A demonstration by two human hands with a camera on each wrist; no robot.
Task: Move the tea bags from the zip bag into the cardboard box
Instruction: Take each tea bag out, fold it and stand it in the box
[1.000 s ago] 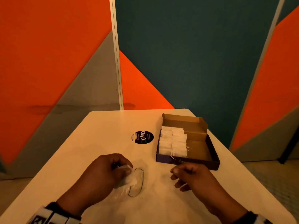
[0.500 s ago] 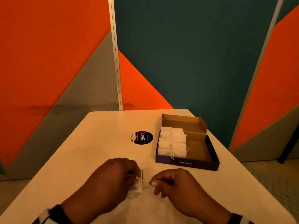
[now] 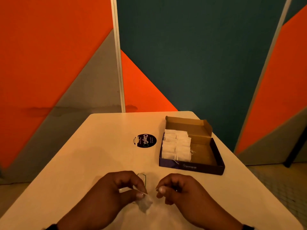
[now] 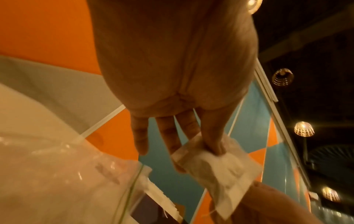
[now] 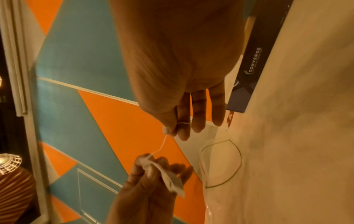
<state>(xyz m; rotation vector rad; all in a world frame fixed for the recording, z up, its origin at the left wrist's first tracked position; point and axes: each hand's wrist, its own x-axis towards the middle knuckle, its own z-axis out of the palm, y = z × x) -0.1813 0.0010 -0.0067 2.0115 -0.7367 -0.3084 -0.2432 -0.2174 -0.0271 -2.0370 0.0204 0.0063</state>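
Note:
My left hand (image 3: pixel 132 190) pinches a white tea bag (image 3: pixel 144 203) just above the near table, thumb on its top corner (image 4: pixel 214 149). My right hand (image 3: pixel 163 190) pinches that bag's thin string (image 5: pixel 162 144) between thumb and forefinger, a short way right of the bag (image 5: pixel 170 180). The clear zip bag (image 3: pixel 142 178) lies flat under and behind my left hand, its green-edged mouth (image 5: pixel 220 163) gaping toward the box. The open cardboard box (image 3: pixel 191 166) stands at the right, with two rows of white tea bags (image 3: pixel 176 146) filling its left half.
A round black ClayGo sticker (image 3: pixel 144 140) lies on the white table (image 3: pixel 99 146) left of the box. The box's brown lid flap (image 3: pixel 187 125) stands up at the back. Orange, teal and grey wall panels rise close behind the table.
My left hand has drawn a tea bag out of the zip bag and toward me. My right hand came in from the right and took hold of its string.

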